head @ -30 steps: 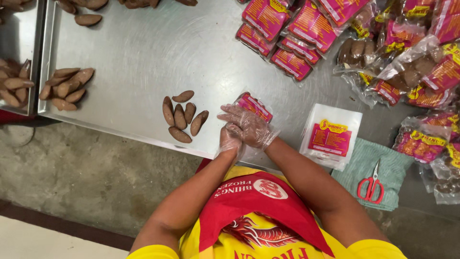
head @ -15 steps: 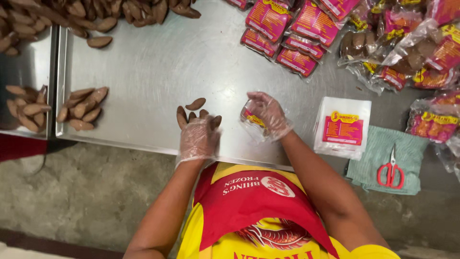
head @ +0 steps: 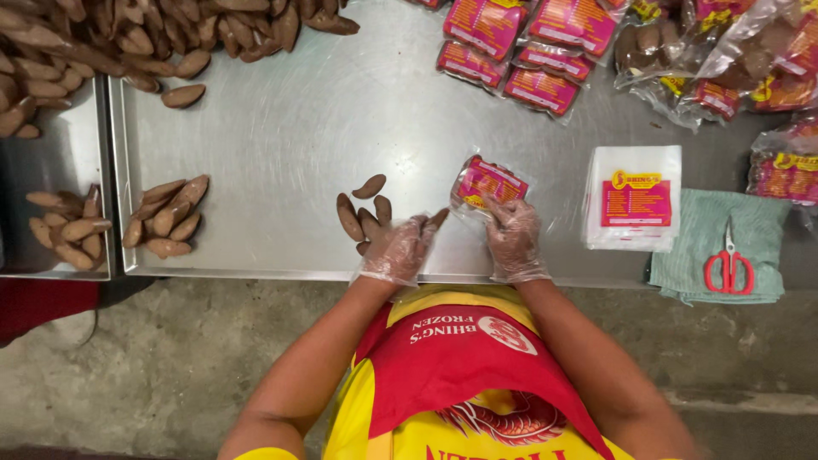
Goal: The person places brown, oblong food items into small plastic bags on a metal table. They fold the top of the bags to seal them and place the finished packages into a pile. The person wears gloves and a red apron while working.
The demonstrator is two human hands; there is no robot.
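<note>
A view from above of a person in a yellow shirt and red apron, working at a steel table (head: 290, 145) with both hands in thin clear gloves.

The left hand (head: 396, 249) rests at the table's near edge, its fingers (head: 415, 230) curled around one brown, elongated fried piece (head: 436, 219) whose tip pokes out toward the other hand. Just beyond and to the left of those fingers lies a small cluster of brown pieces (head: 362, 213), some touching one another.

The right hand (head: 514, 238) is just beside the left. Its fingers (head: 503, 209) pinch the near edge of a small clear plastic pouch with a pink label (head: 486, 181), which lies on the table just beyond the fingertips. Whether the pouch mouth is open cannot be told.

To the right of the right fingers sits a stack of flat white pouches (head: 632, 198), and further right a green cloth (head: 714, 247) with red-handled scissors (head: 728, 264) lying on it. Well beyond the fingers, at the far edge, are filled pink-labelled packs (head: 520, 43). Far to the left of the left fingers lies another small pile of brown pieces (head: 166, 217), and a large heap (head: 153, 34) fills the far left corner.
</note>
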